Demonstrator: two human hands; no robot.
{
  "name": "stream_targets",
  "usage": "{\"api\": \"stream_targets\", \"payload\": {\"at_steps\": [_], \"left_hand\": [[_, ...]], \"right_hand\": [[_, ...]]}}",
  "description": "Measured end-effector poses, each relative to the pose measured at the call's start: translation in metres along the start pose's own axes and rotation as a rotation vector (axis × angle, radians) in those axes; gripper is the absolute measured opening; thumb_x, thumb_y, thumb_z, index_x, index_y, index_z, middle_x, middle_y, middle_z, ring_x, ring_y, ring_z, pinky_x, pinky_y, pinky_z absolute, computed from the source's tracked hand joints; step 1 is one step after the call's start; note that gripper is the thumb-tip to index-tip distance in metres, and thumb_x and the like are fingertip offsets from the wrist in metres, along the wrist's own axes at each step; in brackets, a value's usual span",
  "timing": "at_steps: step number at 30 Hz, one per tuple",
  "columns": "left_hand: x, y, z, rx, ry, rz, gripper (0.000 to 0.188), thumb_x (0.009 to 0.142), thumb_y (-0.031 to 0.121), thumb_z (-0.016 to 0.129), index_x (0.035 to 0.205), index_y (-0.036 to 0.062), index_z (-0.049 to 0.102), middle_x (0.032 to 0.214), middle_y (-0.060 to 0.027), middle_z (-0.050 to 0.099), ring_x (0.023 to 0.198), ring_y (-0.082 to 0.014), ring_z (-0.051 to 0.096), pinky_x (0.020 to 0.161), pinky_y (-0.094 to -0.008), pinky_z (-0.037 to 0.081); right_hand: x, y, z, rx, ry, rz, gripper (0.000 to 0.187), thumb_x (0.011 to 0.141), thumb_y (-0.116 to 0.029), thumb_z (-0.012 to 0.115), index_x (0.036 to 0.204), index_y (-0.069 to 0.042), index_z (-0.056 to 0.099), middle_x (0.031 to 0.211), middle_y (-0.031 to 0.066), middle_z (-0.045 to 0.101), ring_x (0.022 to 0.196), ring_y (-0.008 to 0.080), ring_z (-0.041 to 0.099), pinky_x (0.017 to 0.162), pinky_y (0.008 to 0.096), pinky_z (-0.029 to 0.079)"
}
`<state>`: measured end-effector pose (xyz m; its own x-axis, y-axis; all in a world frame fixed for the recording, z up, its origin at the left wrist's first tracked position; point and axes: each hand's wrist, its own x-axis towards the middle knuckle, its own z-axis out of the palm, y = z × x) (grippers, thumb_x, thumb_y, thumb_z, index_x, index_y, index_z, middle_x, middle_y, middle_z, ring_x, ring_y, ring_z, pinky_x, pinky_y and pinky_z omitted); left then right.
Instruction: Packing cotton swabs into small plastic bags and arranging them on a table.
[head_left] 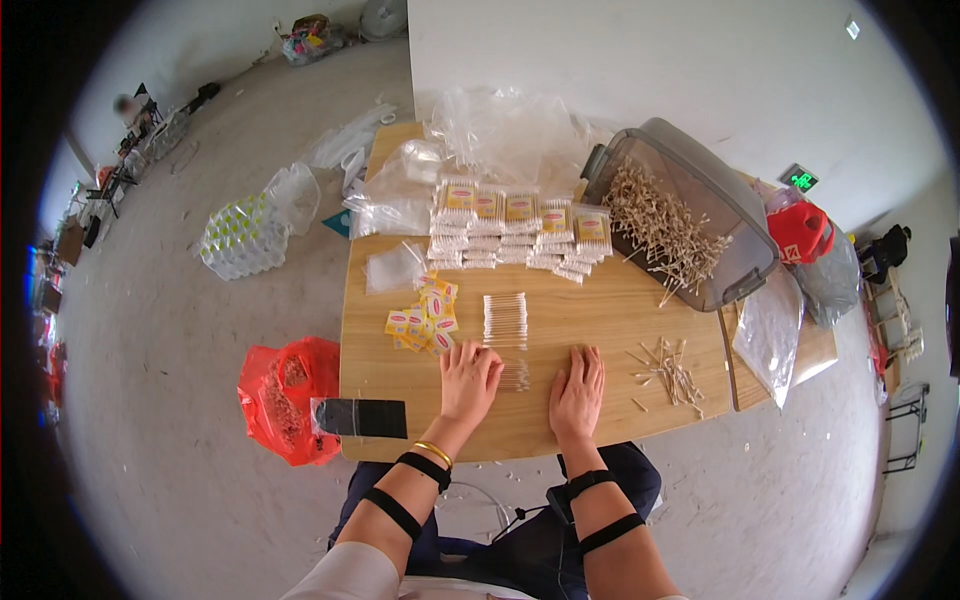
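Note:
My left hand (468, 378) rests on the wooden table with its fingers curled together. Beside its fingertips is a small, blurry patch of cotton swabs (516, 375), perhaps under clear plastic. What the fingers hold, if anything, is hidden. Flat on the table to the right of that patch lies my right hand (577, 390), fingers stretched out and holding nothing. Just beyond both hands, a neat row of cotton swabs (505, 321) lies side by side. A heap of yellow-and-white printed cards (424, 318) sits beyond my left hand. Loose cotton swabs (668, 374) are scattered right of my right hand.
Packed swab bags (520, 215) are stacked at the back. A tilted grey bin (735, 200) of swabs stands back right. Clear bags (396, 268) lie at left. A black phone-like slab (366, 418) is near the left edge, and a red plastic bag (270, 400) hangs beside it.

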<state>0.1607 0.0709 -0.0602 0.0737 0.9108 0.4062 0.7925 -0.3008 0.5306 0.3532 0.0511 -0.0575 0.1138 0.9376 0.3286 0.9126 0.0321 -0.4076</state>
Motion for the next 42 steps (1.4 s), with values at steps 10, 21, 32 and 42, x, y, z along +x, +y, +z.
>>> {"api": "stream_targets", "payload": {"at_steps": [10, 21, 32, 42], "left_hand": [[-0.004, 0.004, -0.003, 0.019, 0.033, 0.026, 0.010, 0.085, 0.015, 0.072, 0.088, 0.0150, 0.062, 0.106, -0.0017, 0.057, 0.104, -0.0265, 0.053, 0.095, -0.0449, 0.038], [-0.005, 0.004, -0.004, 0.048, -0.025, 0.087, 0.009, 0.087, 0.015, 0.069, 0.090, 0.0139, 0.061, 0.107, 0.0023, 0.060, 0.101, -0.0251, 0.052, 0.094, -0.0430, 0.038], [-0.006, 0.002, -0.001, -0.006, 0.012, 0.067, 0.011, 0.084, 0.014, 0.073, 0.094, 0.0157, 0.068, 0.098, -0.0006, 0.062, 0.100, -0.0273, 0.055, 0.093, -0.0446, 0.038], [-0.008, 0.003, -0.008, -0.017, -0.002, 0.045, 0.008, 0.085, 0.012, 0.073, 0.092, 0.0154, 0.070, 0.097, 0.0001, 0.062, 0.099, -0.0268, 0.055, 0.095, -0.0453, 0.038]], "right_hand": [[0.000, 0.002, 0.003, 0.000, 0.001, -0.005, 0.043, 0.098, -0.017, 0.051, 0.138, 0.000, 0.050, 0.144, 0.0210, 0.045, 0.142, 0.0387, 0.037, 0.119, 0.0481, 0.029], [-0.001, 0.002, 0.001, 0.012, -0.005, 0.006, 0.044, 0.098, -0.018, 0.051, 0.137, 0.002, 0.051, 0.144, 0.0219, 0.046, 0.142, 0.0385, 0.037, 0.121, 0.0480, 0.028], [-0.001, 0.002, 0.000, 0.039, -0.001, 0.018, 0.044, 0.097, -0.017, 0.052, 0.137, 0.002, 0.051, 0.144, 0.0223, 0.046, 0.143, 0.0393, 0.036, 0.121, 0.0482, 0.028], [-0.023, 0.003, -0.016, 0.190, -0.111, -0.080, 0.050, 0.095, -0.018, 0.055, 0.142, 0.000, 0.048, 0.147, 0.0206, 0.044, 0.144, 0.0383, 0.035, 0.121, 0.0505, 0.026]]}}
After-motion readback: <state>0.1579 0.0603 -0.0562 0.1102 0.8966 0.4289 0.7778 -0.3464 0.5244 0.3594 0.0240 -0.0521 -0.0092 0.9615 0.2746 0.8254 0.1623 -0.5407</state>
